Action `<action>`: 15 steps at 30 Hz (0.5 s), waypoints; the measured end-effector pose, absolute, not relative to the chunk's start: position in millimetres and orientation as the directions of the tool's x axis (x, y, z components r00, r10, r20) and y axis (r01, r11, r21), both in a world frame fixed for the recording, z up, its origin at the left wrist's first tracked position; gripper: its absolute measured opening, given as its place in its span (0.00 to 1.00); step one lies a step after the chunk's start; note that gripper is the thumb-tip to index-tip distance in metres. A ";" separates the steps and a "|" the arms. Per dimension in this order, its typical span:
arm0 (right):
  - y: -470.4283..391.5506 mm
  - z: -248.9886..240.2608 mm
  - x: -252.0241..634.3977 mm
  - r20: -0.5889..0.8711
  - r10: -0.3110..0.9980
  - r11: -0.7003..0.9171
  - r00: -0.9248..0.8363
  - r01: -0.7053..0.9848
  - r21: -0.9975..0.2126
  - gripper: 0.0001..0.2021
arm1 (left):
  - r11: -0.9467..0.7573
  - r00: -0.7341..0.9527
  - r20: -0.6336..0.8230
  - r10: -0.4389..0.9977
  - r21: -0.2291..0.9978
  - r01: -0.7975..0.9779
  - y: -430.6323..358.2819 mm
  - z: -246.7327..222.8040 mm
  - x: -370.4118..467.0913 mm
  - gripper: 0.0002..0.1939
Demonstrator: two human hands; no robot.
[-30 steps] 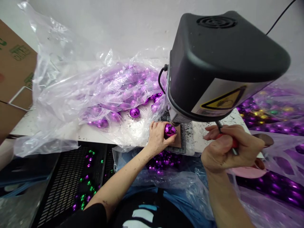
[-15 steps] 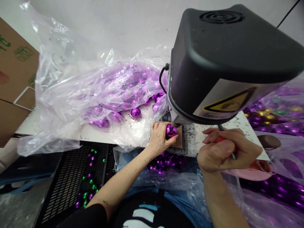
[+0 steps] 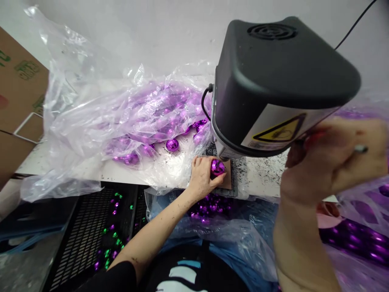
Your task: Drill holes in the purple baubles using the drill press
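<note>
A shiny purple ball point(image 3: 217, 167) is held between the thumb and fingers of my left hand point(image 3: 202, 175), above a brown board on a dark plate point(image 3: 234, 182). Just over the ball is the metal tip of a black machine point(image 3: 282, 73) with a yellow warning label. My right hand point(image 3: 340, 158), blurred by motion, is closed around a red-handled metal lever point(image 3: 316, 138) at the machine's right side. Most of the lever is hidden by the hand and the machine.
Purple balls under clear plastic point(image 3: 161, 109) lie left of the machine, with one loose ball point(image 3: 172, 144) in front. A cardboard box point(image 3: 21, 89) stands far left. Below, a black crate point(image 3: 82, 231) holds small green and purple pieces. More purple balls point(image 3: 355, 239) lie right.
My right hand has moved up and to the right with the lever. My left hand still holds the ball in nearly the same place. The view has shifted slightly.
</note>
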State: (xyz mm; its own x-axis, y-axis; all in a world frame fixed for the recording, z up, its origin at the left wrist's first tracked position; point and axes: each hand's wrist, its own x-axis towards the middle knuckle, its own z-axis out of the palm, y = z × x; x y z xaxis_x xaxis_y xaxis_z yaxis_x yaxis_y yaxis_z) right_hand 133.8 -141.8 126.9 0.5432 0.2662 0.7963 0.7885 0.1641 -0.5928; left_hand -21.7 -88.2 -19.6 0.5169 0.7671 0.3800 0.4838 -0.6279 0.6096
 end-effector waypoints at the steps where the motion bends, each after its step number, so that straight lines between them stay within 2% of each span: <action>1: -134.7 138.1 137.6 0.814 0.254 0.178 0.522 0.803 -0.569 0.29 | -0.628 0.515 0.382 0.767 0.614 0.479 -88.7 -18.6 -22.5 0.21; 6: -115.1 159.9 145.4 0.815 0.323 0.173 0.482 0.816 -0.551 0.33 | -0.661 0.542 0.424 0.726 0.649 0.377 -111.1 -9.7 -48.3 0.26; 11: -115.4 156.2 142.7 0.796 0.291 0.233 0.531 0.768 -0.597 0.33 | -0.723 0.709 0.310 0.634 0.563 0.400 -154.7 -4.4 -91.4 0.28; 15: -112.9 155.7 142.1 0.783 0.274 0.281 0.558 0.733 -0.620 0.34 | -0.732 0.733 0.288 0.617 0.552 0.399 -144.8 5.8 -105.1 0.34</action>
